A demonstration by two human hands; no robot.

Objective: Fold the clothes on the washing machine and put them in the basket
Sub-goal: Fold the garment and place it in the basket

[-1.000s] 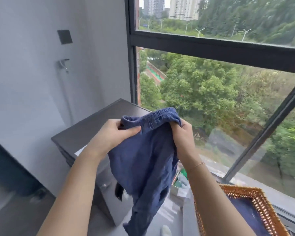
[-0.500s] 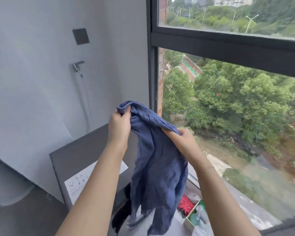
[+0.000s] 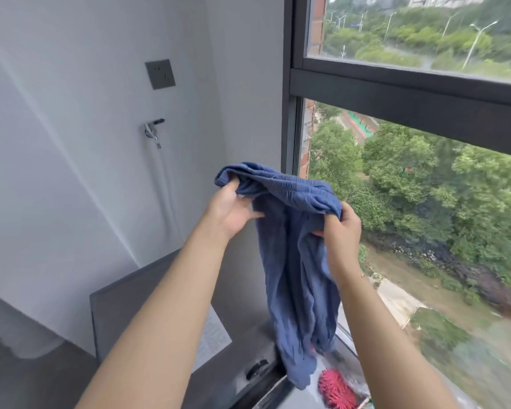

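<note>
A pair of blue crinkled trousers (image 3: 298,276) hangs in the air in front of the window, held by the elastic waistband. My left hand (image 3: 233,208) grips the waistband's left end, fingers tucked inside it. My right hand (image 3: 341,225) grips the waistband's right end, fingers curled over the cloth. The legs dangle down past the right edge of the dark grey washing machine (image 3: 148,302), whose top lies below my left forearm. The basket is out of view.
A white label (image 3: 214,338) lies on the machine's top. A tap (image 3: 152,131) and a grey socket (image 3: 160,73) sit on the white wall behind. A red fluffy item (image 3: 335,391) lies low beside the machine. The black window frame (image 3: 289,113) stands close on the right.
The view has swung left and up, so the basket left the frame. My hands have spread apart along the waistband and lifted the trousers higher.
</note>
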